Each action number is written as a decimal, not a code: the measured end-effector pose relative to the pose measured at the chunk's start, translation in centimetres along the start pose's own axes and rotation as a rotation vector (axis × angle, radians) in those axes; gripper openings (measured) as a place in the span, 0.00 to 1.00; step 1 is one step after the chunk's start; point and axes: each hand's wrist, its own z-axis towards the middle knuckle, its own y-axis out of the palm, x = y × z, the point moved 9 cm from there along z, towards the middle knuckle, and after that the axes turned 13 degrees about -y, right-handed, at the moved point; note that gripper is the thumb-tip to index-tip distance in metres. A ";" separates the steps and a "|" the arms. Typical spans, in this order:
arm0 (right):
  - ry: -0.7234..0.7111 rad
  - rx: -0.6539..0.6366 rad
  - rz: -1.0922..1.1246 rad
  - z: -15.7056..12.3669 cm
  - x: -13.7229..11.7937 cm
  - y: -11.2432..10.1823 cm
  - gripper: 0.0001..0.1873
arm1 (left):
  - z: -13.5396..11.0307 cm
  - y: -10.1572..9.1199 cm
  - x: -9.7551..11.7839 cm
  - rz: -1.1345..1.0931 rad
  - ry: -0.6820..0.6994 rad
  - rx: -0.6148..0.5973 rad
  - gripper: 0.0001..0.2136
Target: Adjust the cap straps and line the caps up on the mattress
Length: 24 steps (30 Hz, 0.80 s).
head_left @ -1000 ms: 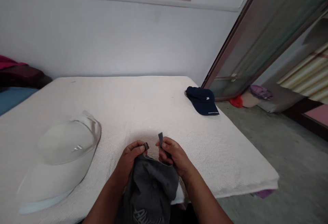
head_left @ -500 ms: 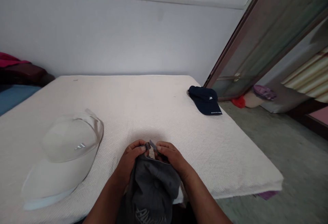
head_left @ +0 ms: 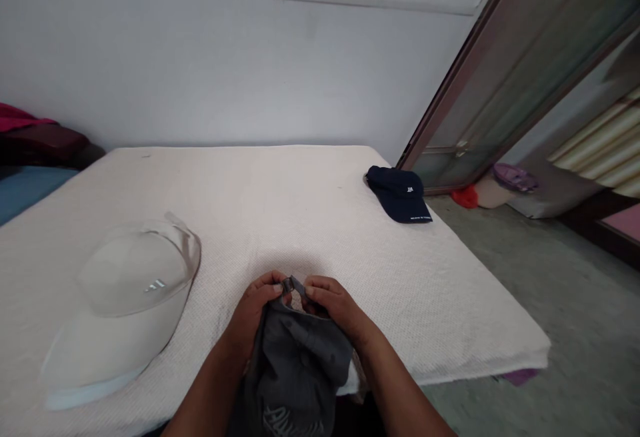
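The grey cap (head_left: 305,350) was at 6 o'clock in the view, its strap opening facing 12 and its lettering (head_left: 290,422) down by the lower edge. The left hand (head_left: 256,300) had its grip pinched on the buckle (head_left: 288,284); the right hand's (head_left: 334,298) grip was closed on the strap (head_left: 299,287). The strap's tip met the buckle, though whether it was threaded through could not be told. From the grey cap, 2 more caps lay on the white cloth (head_left: 280,204): a pale cap (head_left: 117,330) between 9 and 10 o'clock, a navy cap (head_left: 397,194) at 1.
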 end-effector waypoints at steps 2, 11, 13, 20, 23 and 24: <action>0.000 -0.017 -0.002 0.0 0.0 0.1 0.12 | 0.0 0.1 0.1 -0.005 0.002 0.000 0.02; -0.016 -0.029 0.032 -0.2 -0.2 0.4 0.12 | 0.0 -0.2 -0.2 0.023 -0.026 0.014 0.02; -0.027 -0.045 0.031 -0.2 -0.3 0.5 0.13 | 0.0 -0.3 -0.2 0.034 -0.023 0.014 0.02; -0.030 -0.083 0.047 -0.4 -0.3 0.5 0.14 | -0.1 0.1 -0.4 0.055 -0.047 0.008 0.04; -0.046 -0.084 0.061 -0.5 -0.5 0.5 0.14 | -0.2 0.1 -0.7 0.079 -0.069 0.006 0.05; -0.046 -0.082 0.064 -0.5 -0.5 0.5 0.14 | -0.2 0.2 -0.7 0.093 -0.072 0.008 0.06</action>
